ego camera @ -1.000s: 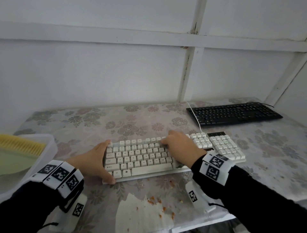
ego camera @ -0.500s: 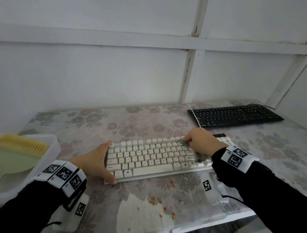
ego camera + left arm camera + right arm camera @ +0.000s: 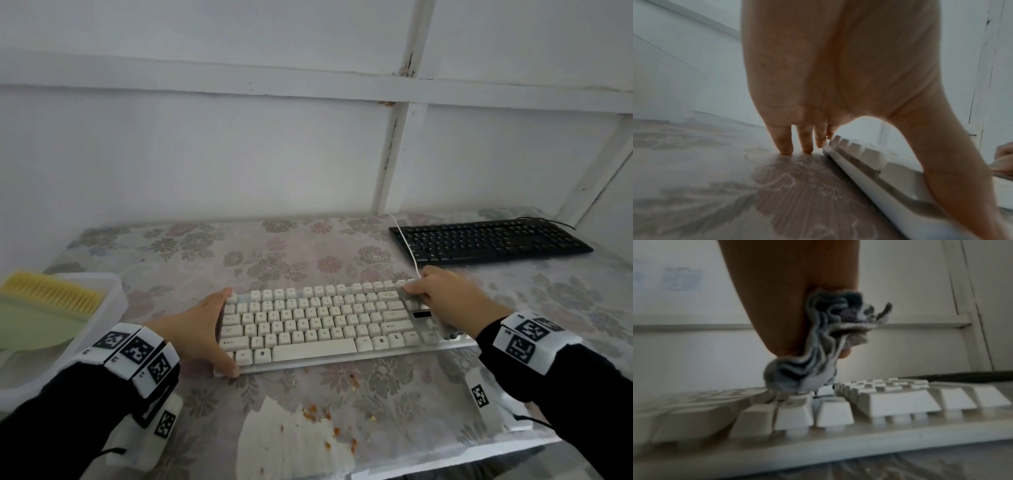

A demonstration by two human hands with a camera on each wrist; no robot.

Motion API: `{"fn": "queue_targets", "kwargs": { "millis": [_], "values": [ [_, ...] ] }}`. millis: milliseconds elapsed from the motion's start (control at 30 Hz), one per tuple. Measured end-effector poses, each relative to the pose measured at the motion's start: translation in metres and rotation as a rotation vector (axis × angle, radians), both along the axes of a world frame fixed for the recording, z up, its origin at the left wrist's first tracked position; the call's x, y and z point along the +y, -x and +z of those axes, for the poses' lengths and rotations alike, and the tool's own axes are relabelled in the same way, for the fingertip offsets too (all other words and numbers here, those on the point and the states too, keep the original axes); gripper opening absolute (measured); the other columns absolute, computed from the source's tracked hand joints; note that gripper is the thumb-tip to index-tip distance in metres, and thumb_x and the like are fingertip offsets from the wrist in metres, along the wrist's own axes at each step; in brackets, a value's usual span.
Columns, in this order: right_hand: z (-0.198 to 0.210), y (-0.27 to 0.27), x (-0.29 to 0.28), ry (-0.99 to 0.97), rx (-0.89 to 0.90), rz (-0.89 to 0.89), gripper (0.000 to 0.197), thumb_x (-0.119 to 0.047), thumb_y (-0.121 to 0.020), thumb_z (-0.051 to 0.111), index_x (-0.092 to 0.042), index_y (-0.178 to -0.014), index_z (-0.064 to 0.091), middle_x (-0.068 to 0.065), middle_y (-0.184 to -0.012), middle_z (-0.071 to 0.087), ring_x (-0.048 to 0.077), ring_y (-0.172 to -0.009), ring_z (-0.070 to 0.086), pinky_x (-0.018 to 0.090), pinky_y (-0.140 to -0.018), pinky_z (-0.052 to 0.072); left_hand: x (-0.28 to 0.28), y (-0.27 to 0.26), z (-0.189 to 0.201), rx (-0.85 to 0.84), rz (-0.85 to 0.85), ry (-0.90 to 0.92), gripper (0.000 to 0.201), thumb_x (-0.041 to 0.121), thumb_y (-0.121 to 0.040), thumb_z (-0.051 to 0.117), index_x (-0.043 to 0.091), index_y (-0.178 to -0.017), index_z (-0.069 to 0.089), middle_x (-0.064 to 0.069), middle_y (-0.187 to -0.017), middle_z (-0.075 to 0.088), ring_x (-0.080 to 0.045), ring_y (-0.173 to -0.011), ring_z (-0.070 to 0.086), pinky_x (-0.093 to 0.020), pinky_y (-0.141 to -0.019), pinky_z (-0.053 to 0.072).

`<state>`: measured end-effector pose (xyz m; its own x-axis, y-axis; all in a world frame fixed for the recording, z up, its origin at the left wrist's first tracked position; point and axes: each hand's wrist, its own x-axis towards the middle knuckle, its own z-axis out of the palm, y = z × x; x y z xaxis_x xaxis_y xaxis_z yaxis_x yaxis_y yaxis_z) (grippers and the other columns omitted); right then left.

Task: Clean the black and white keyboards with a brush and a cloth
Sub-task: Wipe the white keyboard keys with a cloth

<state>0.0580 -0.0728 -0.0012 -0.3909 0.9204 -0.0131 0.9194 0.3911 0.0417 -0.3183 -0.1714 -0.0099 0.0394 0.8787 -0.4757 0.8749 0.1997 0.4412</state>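
White tray (image 3: 109,291), far left of the table: holds a brush with yellow bristles (image 3: 51,296) and a pale green body

Left hand (image 3: 198,330): set against the left end of the white keyboard (image 3: 318,325); thumb along the front corner, fingers straight and pointing down at the far corner, tips (image 3: 785,146) touching the table; palm bracing the keyboard's side edge, nothing enclosed in it

White keyboard: lies flat at the centre of the table (image 3: 205,253), long side facing the person; white cable (image 3: 407,246) runs from its back edge toward the wall

Paper sheet (image 3: 291,442): near the front table edge, just in front of the keyboard, with orange crumbs (image 3: 311,414) scattered on it and on the tablecloth beside it

Right hand (image 3: 442,298): on the right part of the white keyboard, near the number pad; fingers curled around a bunched grey-and-white cloth (image 3: 818,353), which presses down onto the keys

Black keyboard (image 3: 489,240): far right rear of the table, apart from both hands, lying flat with the white cable crossing its left end
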Motion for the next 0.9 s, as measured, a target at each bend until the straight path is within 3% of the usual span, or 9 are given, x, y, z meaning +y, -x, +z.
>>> {"fn": "queue_targets", "kwargs": {
  "millis": [100, 267, 367, 467, 600, 733, 800, 900],
  "values": [
    [0.001, -0.004, 0.002, -0.008, -0.023, 0.017, 0.026, -0.033, -0.099, 0.043, -0.032, -0.103, 0.068, -0.006, -0.084, 0.043, 0.014, -0.074, 0.051, 0.018, -0.053, 0.027, -0.002, -0.002, 0.001, 0.007, 0.012, 0.006, 0.151, 0.055, -0.039, 0.085, 0.019, -0.15, -0.011, 0.001, -0.157, 0.008, -0.017, -0.141, 0.019, -0.03, -0.115, 0.021],
    [0.001, -0.008, 0.003, -0.012, 0.002, 0.011, 0.025, -0.028, -0.099, 0.044, -0.032, -0.106, 0.068, -0.007, -0.084, 0.043, 0.011, -0.076, 0.05, 0.018, -0.056, 0.029, -0.002, -0.002, 0.0, -0.016, 0.036, -0.012, 0.143, 0.042, -0.051, 0.091, 0.018, -0.15, -0.009, 0.0, -0.155, 0.013, -0.016, -0.139, 0.022, -0.028, -0.114, 0.021],
    [0.0, -0.01, 0.005, -0.013, 0.034, 0.008, 0.027, -0.029, -0.099, 0.044, -0.033, -0.106, 0.069, -0.009, -0.08, 0.04, 0.011, -0.073, 0.048, 0.017, -0.055, 0.028, -0.004, -0.003, 0.005, -0.028, 0.008, 0.015, 0.162, 0.063, -0.027, 0.087, 0.019, -0.15, -0.009, 0.001, -0.155, 0.013, -0.016, -0.139, 0.021, -0.029, -0.115, 0.02],
    [0.0, -0.016, 0.006, -0.006, 0.013, -0.027, 0.027, -0.027, -0.099, 0.045, -0.032, -0.108, 0.07, -0.009, -0.077, 0.036, 0.013, -0.073, 0.047, 0.016, -0.054, 0.027, -0.004, -0.001, 0.005, -0.039, -0.009, 0.01, 0.178, 0.08, -0.003, 0.069, 0.02, -0.15, -0.01, 0.003, -0.155, 0.012, -0.015, -0.14, 0.021, -0.03, -0.115, 0.02],
    [0.007, -0.019, 0.009, 0.022, -0.11, -0.093, 0.027, -0.03, -0.099, 0.045, -0.027, -0.11, 0.07, -0.002, -0.088, 0.043, 0.02, -0.082, 0.057, 0.026, -0.066, 0.041, -0.004, 0.0, 0.006, -0.031, -0.024, 0.015, 0.178, 0.075, -0.005, 0.076, 0.02, -0.15, -0.011, 0.002, -0.156, 0.01, -0.015, -0.14, 0.021, -0.03, -0.115, 0.02],
    [0.014, -0.025, 0.012, 0.062, -0.134, -0.164, 0.029, -0.017, -0.096, 0.047, -0.029, -0.104, 0.072, 0.001, -0.094, 0.044, 0.026, -0.088, 0.059, 0.034, -0.08, 0.051, -0.004, -0.001, 0.006, -0.033, -0.025, 0.014, 0.171, 0.076, -0.011, 0.074, 0.021, -0.15, -0.011, 0.003, -0.156, 0.01, -0.016, -0.14, 0.021, -0.03, -0.114, 0.02],
    [0.017, -0.025, 0.013, 0.039, -0.129, -0.177, 0.031, -0.013, -0.094, 0.047, -0.03, -0.103, 0.072, 0.0, -0.091, 0.044, 0.026, -0.085, 0.059, 0.033, -0.077, 0.051, -0.004, -0.002, 0.006, -0.019, -0.018, 0.015, 0.165, 0.07, -0.021, 0.079, 0.02, -0.15, -0.011, 0.002, -0.156, 0.01, -0.016, -0.14, 0.021, -0.03, -0.114, 0.02],
    [0.017, -0.008, 0.005, -0.005, -0.018, -0.102, 0.026, -0.025, -0.097, 0.047, -0.034, -0.108, 0.069, -0.007, -0.081, 0.038, 0.02, -0.077, 0.053, 0.025, -0.061, 0.038, -0.003, -0.002, 0.007, -0.035, -0.027, 0.026, 0.174, 0.078, -0.007, 0.07, 0.022, -0.15, -0.011, 0.003, -0.156, 0.01, -0.016, -0.14, 0.021, -0.03, -0.114, 0.02]
  ]
}}
